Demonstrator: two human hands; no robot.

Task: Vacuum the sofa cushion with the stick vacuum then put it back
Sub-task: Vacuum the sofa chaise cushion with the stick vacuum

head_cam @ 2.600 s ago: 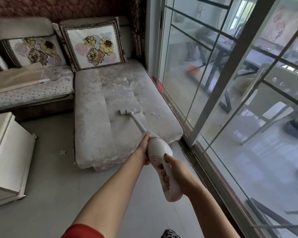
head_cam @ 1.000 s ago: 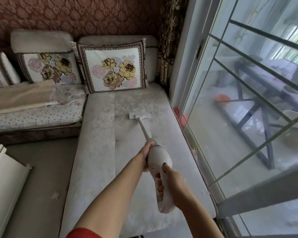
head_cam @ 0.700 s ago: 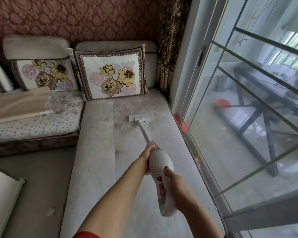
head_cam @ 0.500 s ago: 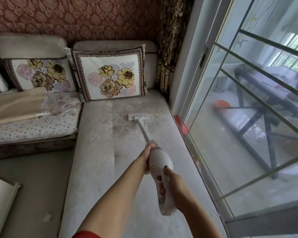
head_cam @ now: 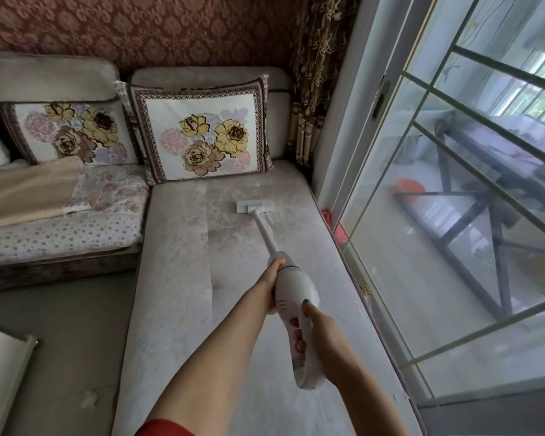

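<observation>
Vacuuming step. Left hand (head_cam: 272, 280), right hand (head_cam: 321, 330) both gripping vacuum (head_cam: 296, 286); nozzle (head_cam: 255, 206) ahead of hands on cushion (head_cam: 183, 309). Next, likely: sweep strip left of hands.

A floral pillow (head_cam: 202, 133) stood upright in the corner, and a second floral pillow (head_cam: 70, 130) leaned just left of it. A folded beige blanket (head_cam: 26, 190) lay on the flower-print cover (head_cam: 76, 234). Behind them ran red patterned wallpaper (head_cam: 170, 29), with a dark curtain (head_cam: 318, 58) hanging beside the glass door (head_cam: 353, 121). Through the glass showed a dark metal frame (head_cam: 497, 247) and something orange (head_cam: 408, 187). Down left, a white cabinet (head_cam: 0, 372) sat on the grey floor (head_cam: 60, 325), with a pale scrap (head_cam: 90, 398) near it.
</observation>
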